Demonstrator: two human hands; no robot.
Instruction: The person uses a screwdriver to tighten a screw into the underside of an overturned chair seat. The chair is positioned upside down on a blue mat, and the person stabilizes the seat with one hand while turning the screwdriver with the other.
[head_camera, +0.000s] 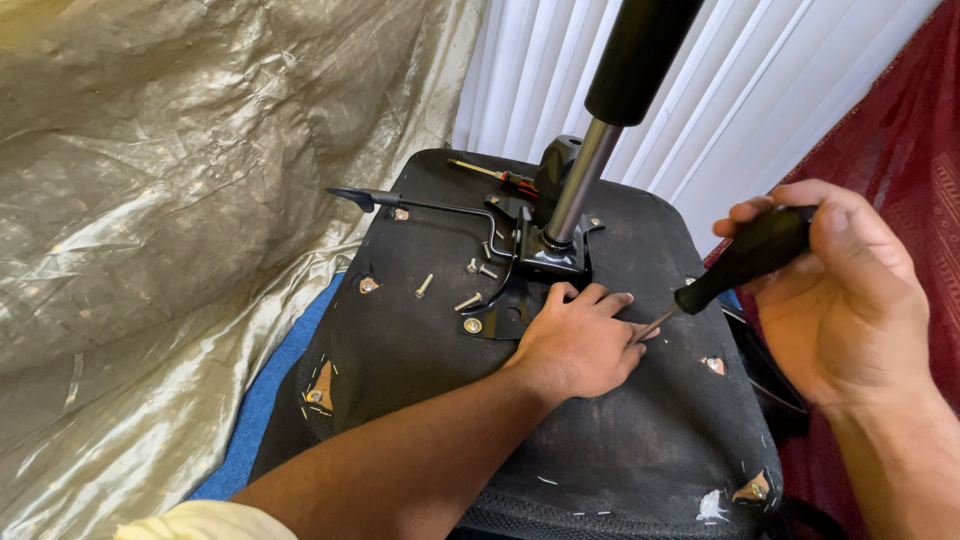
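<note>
Clenched at frame right, right hand (840, 290) grips black-handled screwdriver (745, 258); left hand (580, 340) lies open, flat on black fabric seat underside (420, 350) beside black metal bracket plate (505, 310), holding nothing.

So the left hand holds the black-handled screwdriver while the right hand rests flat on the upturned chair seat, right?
Not quite: the hands are swapped. The head view shows the right hand holding the black-handled screwdriver, while the left hand rests flat on the upturned chair seat.

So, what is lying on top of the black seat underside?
On the seat underside: a metal mounting plate, loose screws, a small screwdriver and the left hand. What the hand covers cannot be seen.
</note>
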